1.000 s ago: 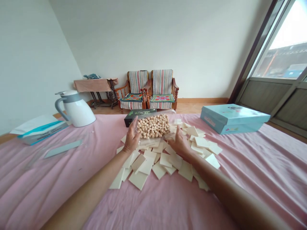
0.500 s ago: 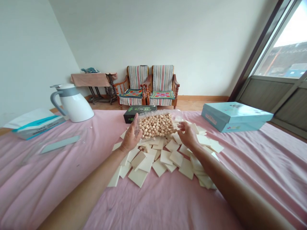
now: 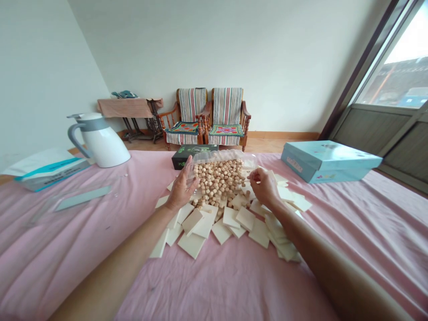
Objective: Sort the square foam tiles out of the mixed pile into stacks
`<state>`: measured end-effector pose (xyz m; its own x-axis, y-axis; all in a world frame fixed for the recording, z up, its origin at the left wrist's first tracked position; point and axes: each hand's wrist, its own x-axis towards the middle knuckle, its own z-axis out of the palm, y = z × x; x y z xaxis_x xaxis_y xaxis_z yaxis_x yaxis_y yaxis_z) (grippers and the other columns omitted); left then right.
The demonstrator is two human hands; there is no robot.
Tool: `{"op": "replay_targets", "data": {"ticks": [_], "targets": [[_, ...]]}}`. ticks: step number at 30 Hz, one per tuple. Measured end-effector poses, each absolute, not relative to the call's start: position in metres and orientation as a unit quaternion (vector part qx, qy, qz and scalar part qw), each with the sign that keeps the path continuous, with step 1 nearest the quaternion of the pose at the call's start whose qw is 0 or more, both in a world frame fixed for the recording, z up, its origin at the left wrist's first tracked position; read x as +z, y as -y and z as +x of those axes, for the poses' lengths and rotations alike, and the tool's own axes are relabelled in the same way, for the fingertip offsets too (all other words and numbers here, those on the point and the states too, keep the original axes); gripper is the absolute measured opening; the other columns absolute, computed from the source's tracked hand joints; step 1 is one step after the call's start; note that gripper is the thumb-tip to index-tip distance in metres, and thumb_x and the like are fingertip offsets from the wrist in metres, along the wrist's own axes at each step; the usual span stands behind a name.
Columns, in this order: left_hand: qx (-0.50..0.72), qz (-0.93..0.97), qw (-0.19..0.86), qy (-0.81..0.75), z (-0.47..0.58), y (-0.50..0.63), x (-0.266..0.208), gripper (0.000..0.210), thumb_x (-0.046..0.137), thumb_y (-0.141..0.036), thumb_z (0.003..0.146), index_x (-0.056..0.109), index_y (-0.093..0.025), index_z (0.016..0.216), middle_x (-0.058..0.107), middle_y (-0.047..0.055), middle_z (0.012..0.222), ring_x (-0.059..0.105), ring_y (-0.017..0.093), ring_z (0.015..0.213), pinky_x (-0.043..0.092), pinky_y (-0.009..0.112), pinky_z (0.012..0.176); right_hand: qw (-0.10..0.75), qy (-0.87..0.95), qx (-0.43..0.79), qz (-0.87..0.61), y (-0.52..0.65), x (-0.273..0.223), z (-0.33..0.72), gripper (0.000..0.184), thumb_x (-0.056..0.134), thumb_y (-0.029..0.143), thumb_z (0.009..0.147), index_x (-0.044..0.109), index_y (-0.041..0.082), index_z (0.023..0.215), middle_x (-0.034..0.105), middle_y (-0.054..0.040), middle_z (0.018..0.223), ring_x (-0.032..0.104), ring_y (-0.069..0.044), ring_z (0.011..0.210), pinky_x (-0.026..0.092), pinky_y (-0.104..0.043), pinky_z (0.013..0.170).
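A clear plastic container (image 3: 222, 155), the landmark here, is tilted with its open side toward the wearer. Small wooden pieces (image 3: 219, 178) fill it and spread past its near edge onto loose, flat, pale square tiles (image 3: 191, 245). The tiles are scattered in front of the container and to its right, overlapping at odd angles, on a surface (image 3: 200, 285) covered in rumpled pink cloth.

The person's left hand (image 3: 182, 187) grips the container's left end, thumb to the near side and fingers behind, apparently to steady it and keep its tilt. The right hand (image 3: 265, 186) is just beside the container's right end, fingers curled together; whether they pinch the thin rim or only hover there, I cannot tell. One hand at each end probably leaves the near edge free, so the pieces can pass between them.

Just behind the container's left part is a black box (image 3: 183, 155). Farther to its left stand a white and grey jug (image 3: 109, 147) and, beyond that, a blue and white packet (image 3: 53, 171). Well to its right sits a closed light-blue box (image 3: 331, 160). These seem placed around the container so that the middle stays free for both hands.
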<state>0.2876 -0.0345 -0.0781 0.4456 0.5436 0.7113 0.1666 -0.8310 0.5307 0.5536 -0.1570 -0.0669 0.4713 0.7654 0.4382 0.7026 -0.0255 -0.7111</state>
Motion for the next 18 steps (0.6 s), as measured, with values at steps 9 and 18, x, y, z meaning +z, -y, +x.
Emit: {"op": "replay_targets", "data": {"ticks": [9, 18], "targets": [[0.489, 0.822, 0.193, -0.218, 0.2866, 0.0380, -0.0758, 0.078, 0.059, -0.029, 0.088, 0.013, -0.032, 0.151, 0.025, 0.009, 0.157, 0.046, 0.025, 0.131, 0.056, 0.030, 0.088, 0.447, 0.533, 0.035, -0.718, 0.1636, -0.0600, 0.5570, 0.015, 0.051, 0.009, 0.065, 0.057, 0.020, 0.073, 0.066, -0.0012, 0.072, 0.062, -0.016, 0.067, 0.048, -0.028, 0.064], [0.484, 0.821, 0.179, -0.246, 0.2855, 0.0413, -0.0741, 0.076, 0.059, -0.027, 0.088, 0.017, -0.029, 0.151, 0.030, 0.011, 0.154, 0.059, 0.021, 0.119, 0.055, 0.030, 0.090, 0.448, 0.532, 0.022, -0.718, 0.1642, -0.0618, 0.5506, 0.014, 0.051, 0.009, 0.068, 0.057, 0.019, 0.075, 0.066, -0.0021, 0.074, 0.060, -0.016, 0.067, 0.045, -0.027, 0.062]]}}
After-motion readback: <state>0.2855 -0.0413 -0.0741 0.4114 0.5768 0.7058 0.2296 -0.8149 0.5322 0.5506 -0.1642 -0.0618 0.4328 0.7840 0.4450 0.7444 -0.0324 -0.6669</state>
